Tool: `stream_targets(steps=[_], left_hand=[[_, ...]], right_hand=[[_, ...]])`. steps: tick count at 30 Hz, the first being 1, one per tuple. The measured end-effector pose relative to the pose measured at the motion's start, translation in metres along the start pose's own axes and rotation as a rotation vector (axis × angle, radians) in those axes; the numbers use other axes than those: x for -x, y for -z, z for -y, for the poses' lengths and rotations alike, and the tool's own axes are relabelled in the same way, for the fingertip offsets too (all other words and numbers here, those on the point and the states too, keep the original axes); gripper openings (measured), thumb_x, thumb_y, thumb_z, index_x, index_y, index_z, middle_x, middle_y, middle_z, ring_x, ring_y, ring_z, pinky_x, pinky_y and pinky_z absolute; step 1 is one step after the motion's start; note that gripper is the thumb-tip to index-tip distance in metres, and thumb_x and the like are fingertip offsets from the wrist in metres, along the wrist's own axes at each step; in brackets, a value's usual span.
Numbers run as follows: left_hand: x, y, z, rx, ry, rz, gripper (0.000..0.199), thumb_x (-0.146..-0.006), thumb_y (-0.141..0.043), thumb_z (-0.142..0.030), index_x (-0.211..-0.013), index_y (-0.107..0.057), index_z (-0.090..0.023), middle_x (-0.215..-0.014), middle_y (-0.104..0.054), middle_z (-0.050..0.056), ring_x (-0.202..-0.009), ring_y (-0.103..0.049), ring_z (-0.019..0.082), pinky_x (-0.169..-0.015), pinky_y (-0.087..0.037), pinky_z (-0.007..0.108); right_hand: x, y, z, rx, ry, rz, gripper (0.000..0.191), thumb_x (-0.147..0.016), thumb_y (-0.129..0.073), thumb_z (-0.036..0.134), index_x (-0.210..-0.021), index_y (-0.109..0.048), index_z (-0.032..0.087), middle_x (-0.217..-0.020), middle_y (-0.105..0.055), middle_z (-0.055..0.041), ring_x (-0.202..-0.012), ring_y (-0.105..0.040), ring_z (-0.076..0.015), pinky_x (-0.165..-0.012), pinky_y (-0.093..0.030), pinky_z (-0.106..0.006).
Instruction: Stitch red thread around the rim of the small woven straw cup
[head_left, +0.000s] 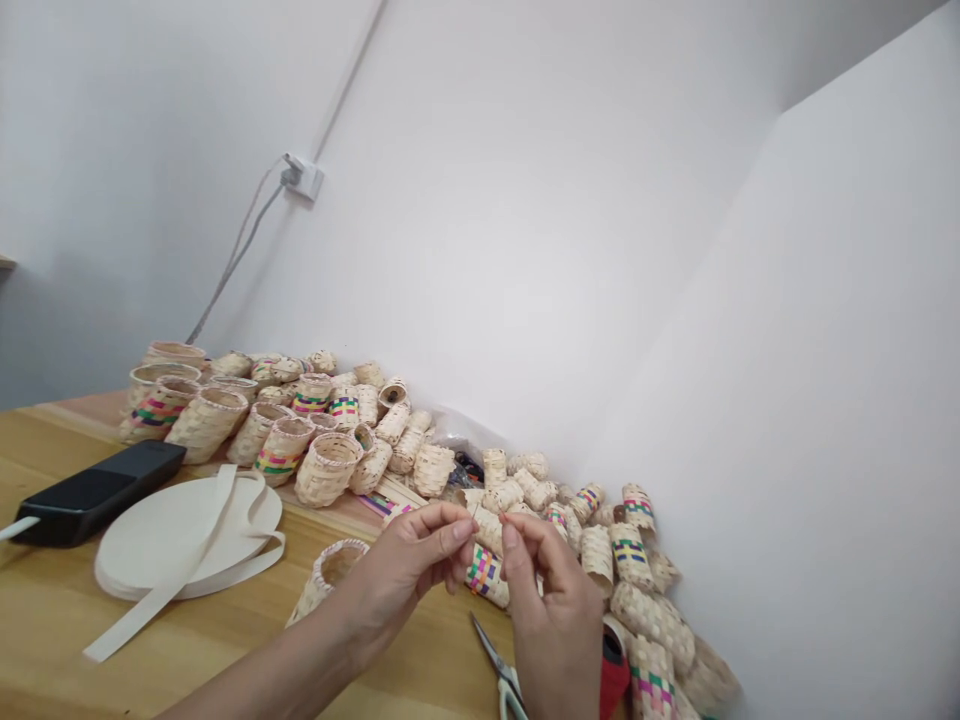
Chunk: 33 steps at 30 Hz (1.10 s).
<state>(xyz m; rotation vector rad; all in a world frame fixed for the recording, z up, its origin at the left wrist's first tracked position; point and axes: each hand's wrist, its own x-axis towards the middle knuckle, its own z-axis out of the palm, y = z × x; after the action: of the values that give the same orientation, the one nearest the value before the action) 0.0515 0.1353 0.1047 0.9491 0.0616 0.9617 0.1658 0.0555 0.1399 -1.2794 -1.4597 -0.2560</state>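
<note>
My left hand (416, 565) is raised over the wooden table with thumb and index finger pinched together. Facing it, my right hand (551, 610) has its thumb and index finger pinched as well, the two pinches a small gap apart. Whatever lies between the fingertips is too thin and small to make out. Partly behind my left wrist stands a small woven basket (337, 565). Scissors (499, 660) lie on the table beside my right hand, which hides part of them. A red spool (613, 670) shows at the right of that hand.
Many small woven baskets (328, 470) are piled along the wall. On the wooden table (45, 610) at left are a black device (97, 490) with a white cable and a flat white coil of ribbon (150, 540). Cables hang from a wall socket (306, 180).
</note>
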Motion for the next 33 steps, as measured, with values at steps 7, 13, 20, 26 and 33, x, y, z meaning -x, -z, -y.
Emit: stream_targets(steps=[7,13,20,26,33], left_hand=[[0.0,0.001,0.001,0.006,-0.01,0.015,0.031,-0.072,-0.079,-0.038,-0.076,-0.064,-0.012,-0.063,-0.059,0.0,-0.056,-0.049,0.008,-0.053,-0.038,0.019],[0.002,0.001,0.003,-0.002,-0.01,0.012,0.03,-0.073,-0.079,-0.037,-0.075,-0.064,-0.011,-0.064,-0.059,0.001,-0.056,-0.05,0.008,-0.053,-0.038,0.019],[0.002,-0.003,0.002,0.027,0.011,0.009,0.029,-0.071,-0.08,-0.035,-0.077,-0.066,-0.011,-0.061,-0.059,0.001,-0.055,-0.05,0.008,-0.053,-0.038,0.019],[0.003,-0.003,0.004,0.007,0.012,0.004,0.03,-0.069,-0.081,-0.036,-0.075,-0.066,-0.01,-0.06,-0.058,0.001,-0.055,-0.049,0.008,-0.054,-0.038,0.019],[0.005,-0.003,0.003,-0.004,0.013,0.021,0.03,-0.07,-0.08,-0.037,-0.071,-0.067,-0.01,-0.061,-0.057,0.001,-0.055,-0.048,0.008,-0.054,-0.038,0.018]], right_hand=[[0.001,-0.001,0.001,0.036,-0.023,-0.024,0.019,-0.088,-0.056,0.035,-0.083,-0.069,0.022,-0.061,-0.061,0.0043,-0.049,-0.051,-0.0094,-0.044,-0.036,-0.018],[0.0,0.0,0.004,0.064,0.014,-0.021,0.02,-0.088,-0.056,0.033,-0.081,-0.069,0.02,-0.052,-0.056,0.006,-0.042,-0.046,-0.0077,-0.039,-0.031,-0.018],[0.0,-0.002,0.01,0.135,0.135,-0.044,0.015,-0.088,-0.055,0.027,-0.08,-0.067,0.02,-0.068,-0.067,0.0041,-0.059,-0.06,-0.009,-0.056,-0.043,-0.016],[0.002,-0.003,0.01,0.17,0.213,-0.061,0.013,-0.089,-0.054,0.024,-0.081,-0.065,0.02,-0.072,-0.066,0.0034,-0.064,-0.061,-0.0095,-0.063,-0.044,-0.018],[0.003,-0.003,0.011,0.141,0.14,-0.003,0.016,-0.091,-0.052,0.026,-0.081,-0.064,0.021,-0.071,-0.067,0.0039,-0.063,-0.061,-0.0102,-0.061,-0.044,-0.018]])
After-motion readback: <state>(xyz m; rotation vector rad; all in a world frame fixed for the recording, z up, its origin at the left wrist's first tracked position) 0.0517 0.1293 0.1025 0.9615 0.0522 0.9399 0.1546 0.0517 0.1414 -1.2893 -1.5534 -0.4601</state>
